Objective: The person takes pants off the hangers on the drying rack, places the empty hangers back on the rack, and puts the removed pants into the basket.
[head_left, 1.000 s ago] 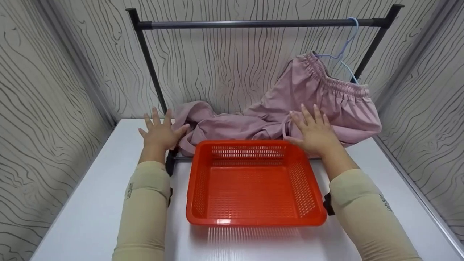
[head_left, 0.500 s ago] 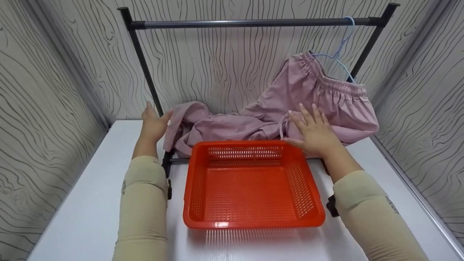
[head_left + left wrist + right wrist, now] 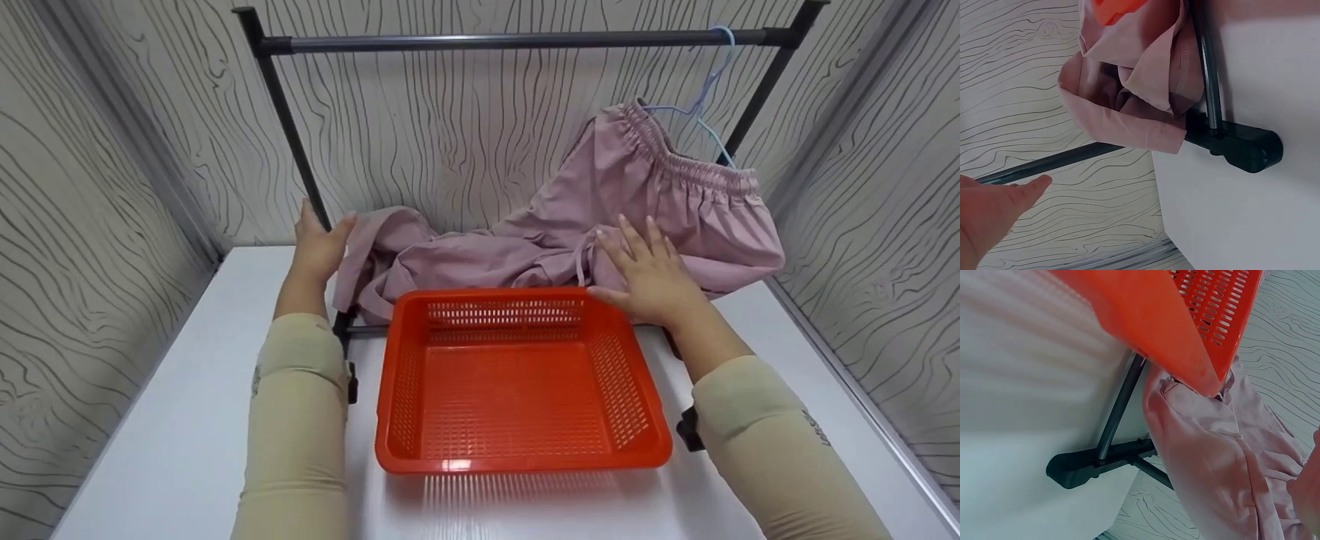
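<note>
Pink trousers [image 3: 679, 187] with a gathered elastic waistband hang by the waist from a light blue hanger [image 3: 705, 94] at the right of the rack. Their legs trail left behind an orange-red basket [image 3: 517, 390]. My left hand [image 3: 319, 251], thumb and fingers apart, is beside the rack's left post and the trouser hem; in the left wrist view the thumb [image 3: 1033, 191] overlaps the post, clear of the pink cloth. With fingers spread and straight, my right hand [image 3: 652, 281] lies over the front of the trousers, just behind the basket's back right corner.
A black clothes rack [image 3: 487, 43] stands on the white table [image 3: 187, 397], its foot [image 3: 1249, 149] showing in the left wrist view. Wood-patterned panels [image 3: 90, 187] close in the back and both sides. The right rack foot [image 3: 1078, 469] shows beneath the basket and trousers.
My left hand has turned from palm-down with spread fingers to edge-on, moving slightly left and forward along the rack post. The right hand, trousers and basket stay nearly still.
</note>
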Motion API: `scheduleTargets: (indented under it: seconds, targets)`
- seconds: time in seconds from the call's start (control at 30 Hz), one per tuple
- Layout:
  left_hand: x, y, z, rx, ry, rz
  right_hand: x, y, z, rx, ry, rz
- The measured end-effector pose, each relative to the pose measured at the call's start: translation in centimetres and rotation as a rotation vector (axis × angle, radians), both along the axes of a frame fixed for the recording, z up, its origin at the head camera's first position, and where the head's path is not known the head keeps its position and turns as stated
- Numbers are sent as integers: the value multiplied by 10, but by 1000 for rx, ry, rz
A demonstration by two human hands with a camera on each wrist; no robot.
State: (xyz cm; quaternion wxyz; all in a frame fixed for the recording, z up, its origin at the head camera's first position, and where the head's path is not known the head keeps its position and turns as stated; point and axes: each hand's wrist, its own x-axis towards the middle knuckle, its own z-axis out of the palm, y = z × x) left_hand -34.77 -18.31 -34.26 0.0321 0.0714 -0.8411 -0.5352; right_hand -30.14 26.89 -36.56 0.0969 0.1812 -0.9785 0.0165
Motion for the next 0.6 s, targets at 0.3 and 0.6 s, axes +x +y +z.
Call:
scheduleTargets:
  seconds: [0.3, 0.6]
  targets:
    - [-5, -4, -4, -14, -26, 2, 1, 3, 1, -26, -15, -5]
    - [-8, -3, -7, 9, -7, -28, 3, 2, -4, -56, -24, 7]
